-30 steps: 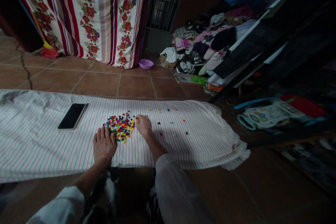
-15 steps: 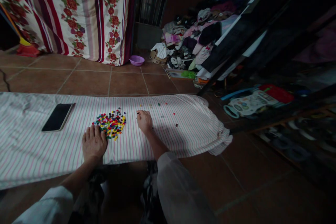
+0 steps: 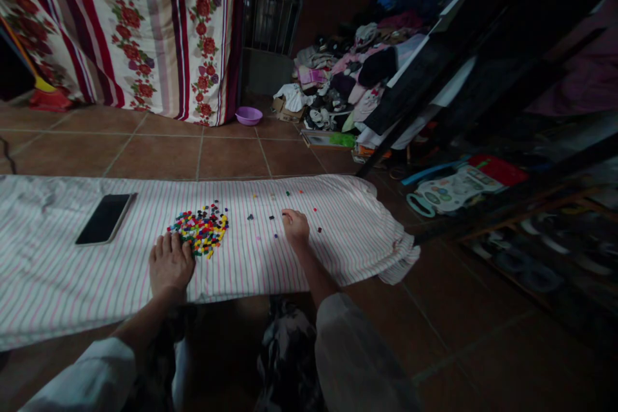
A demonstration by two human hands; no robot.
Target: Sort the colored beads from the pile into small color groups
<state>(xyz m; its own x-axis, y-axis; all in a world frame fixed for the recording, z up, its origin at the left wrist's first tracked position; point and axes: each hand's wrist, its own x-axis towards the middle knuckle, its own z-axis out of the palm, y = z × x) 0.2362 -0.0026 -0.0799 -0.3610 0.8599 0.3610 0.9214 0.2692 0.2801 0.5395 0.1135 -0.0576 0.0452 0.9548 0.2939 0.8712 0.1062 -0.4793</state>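
Striped cloth (image 3: 241, 273), softly creased and cut off at the left, bears a heap of small, blocky coloured pieces (image 3: 201, 226), too tightly bunched to count. The left hand (image 3: 172, 264) lies flat, palm down, at the heap's near left edge, hiding whatever is beneath it. Farther right, the right hand (image 3: 295, 226) has its fingers drawn narrowly together; I cannot tell whether they pinch a piece. Around it about ten loose pieces (image 3: 271, 217) lie apart, perhaps more behind the hand. One flat, dark-screened phone (image 3: 105, 219) rests left of the heap. On the far floor, one purple basin (image 3: 248, 116) sits beside a floral curtain (image 3: 159, 32).
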